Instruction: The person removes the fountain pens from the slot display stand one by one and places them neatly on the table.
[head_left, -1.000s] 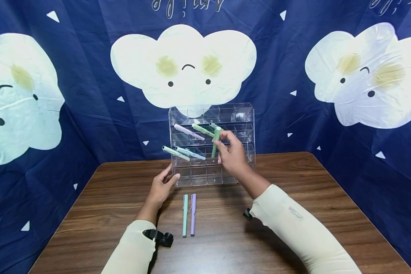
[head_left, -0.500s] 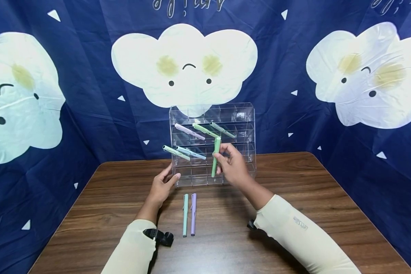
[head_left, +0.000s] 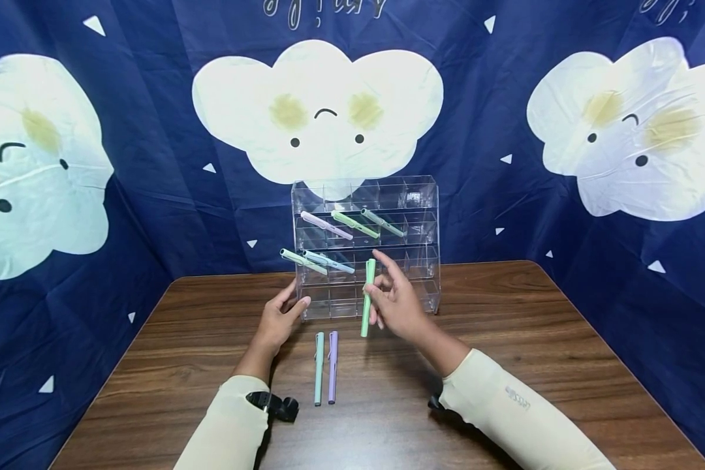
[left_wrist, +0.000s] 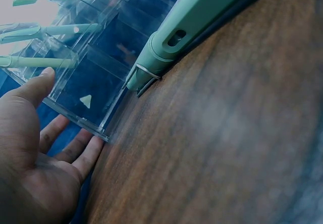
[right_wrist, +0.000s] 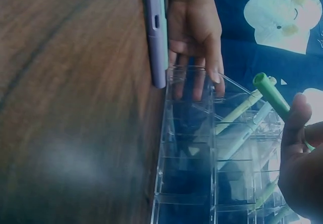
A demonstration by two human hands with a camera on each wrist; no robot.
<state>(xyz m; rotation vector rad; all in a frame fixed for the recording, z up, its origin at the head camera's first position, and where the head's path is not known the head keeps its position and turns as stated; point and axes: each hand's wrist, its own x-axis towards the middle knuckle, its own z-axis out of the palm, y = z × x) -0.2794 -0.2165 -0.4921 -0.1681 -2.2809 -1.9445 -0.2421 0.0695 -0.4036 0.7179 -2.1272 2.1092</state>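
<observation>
A clear acrylic pen rack (head_left: 343, 308) with tiered compartments stands upright at the far part of the table. My left hand (head_left: 277, 322) holds its lower left corner, thumb at the front and fingers around the side, as the left wrist view (left_wrist: 43, 158) also shows. My right hand (head_left: 398, 301) pinches a light green pen (head_left: 367, 297) between thumb and fingers, index finger stretched out, just in front of the rack. The pen is nearly upright with its clip end up. On the table lie a mint pen (head_left: 319, 369) and a purple pen (head_left: 332, 367), side by side.
In the rack's upper tier rest a pink pen (head_left: 326, 225), a green pen (head_left: 355, 224) and a grey-green pen (head_left: 383, 222). Lower left sit a pale green pen (head_left: 302, 261) and a light blue pen (head_left: 329, 262). A blue cloud-print curtain (head_left: 482, 215) surrounds the wooden table (head_left: 382, 418).
My right hand has moved down and toward me, bringing the light green pen from the rack's middle to below it in front. Its index finger has straightened. The left hand stays put.
</observation>
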